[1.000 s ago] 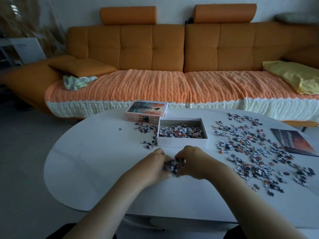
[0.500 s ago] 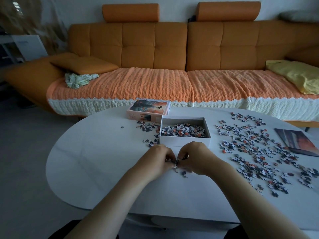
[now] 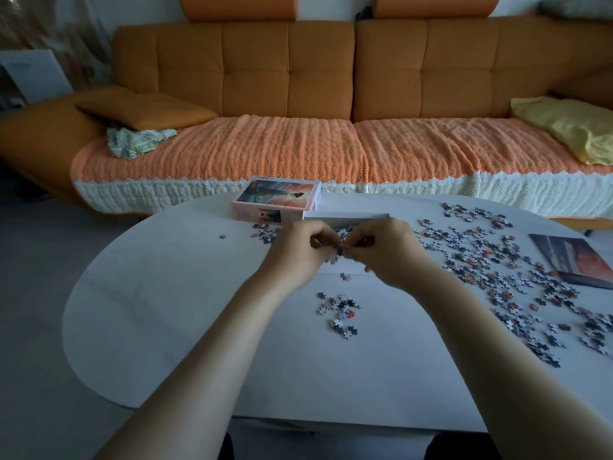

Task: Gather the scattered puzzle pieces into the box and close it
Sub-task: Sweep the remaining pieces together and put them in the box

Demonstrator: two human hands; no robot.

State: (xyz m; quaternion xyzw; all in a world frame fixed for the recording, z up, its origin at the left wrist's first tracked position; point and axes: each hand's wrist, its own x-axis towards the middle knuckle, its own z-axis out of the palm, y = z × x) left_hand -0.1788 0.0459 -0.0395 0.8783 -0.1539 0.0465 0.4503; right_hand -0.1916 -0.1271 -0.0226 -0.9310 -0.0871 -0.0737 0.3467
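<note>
Left hand (image 3: 298,250) and right hand (image 3: 386,252) pinch pieces (image 3: 341,252) over the box (image 3: 346,215) (open).

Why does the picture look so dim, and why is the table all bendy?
Head view: the room light is weak and soft, with no glare on the table; head view: the wide lens bends the table edge and the sofa back; the puzzle pieces look fairly sharp.

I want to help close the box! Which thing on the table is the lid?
Find the white table before the orange sofa. At its far edge, nearest the sofa, lies the lid. Unlike the plain white box beside it, it has a picture on top.
</note>
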